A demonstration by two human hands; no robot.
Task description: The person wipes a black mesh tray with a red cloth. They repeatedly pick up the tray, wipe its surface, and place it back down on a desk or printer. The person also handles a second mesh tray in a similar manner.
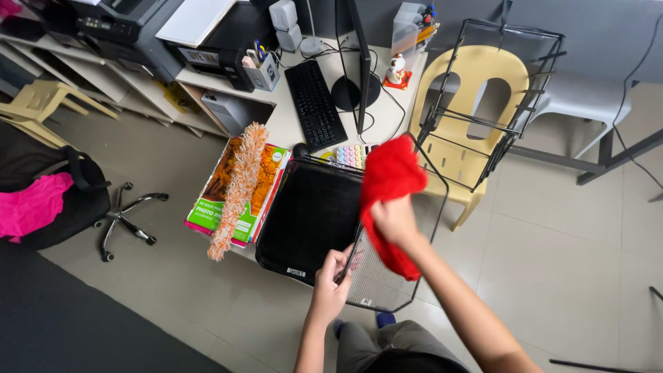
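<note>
Red cloth (390,176), black mesh tray (311,214), orange-and-white duster (238,190) (fluffy), possibly pastel sticky notes (350,155), cream chair (459,131)

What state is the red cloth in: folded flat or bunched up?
Bunched up. The red cloth hangs crumpled from the right hand, above a mesh tray.

Red cloth (389,181) bunched over tilted black mesh tray (387,280) at desk edge

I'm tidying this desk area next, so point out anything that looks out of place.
A black wire rack frame sits tilted on the yellow chair, not on the desk. A fluffy duster lies across a stack of paper packs overhanging the desk edge.
</note>
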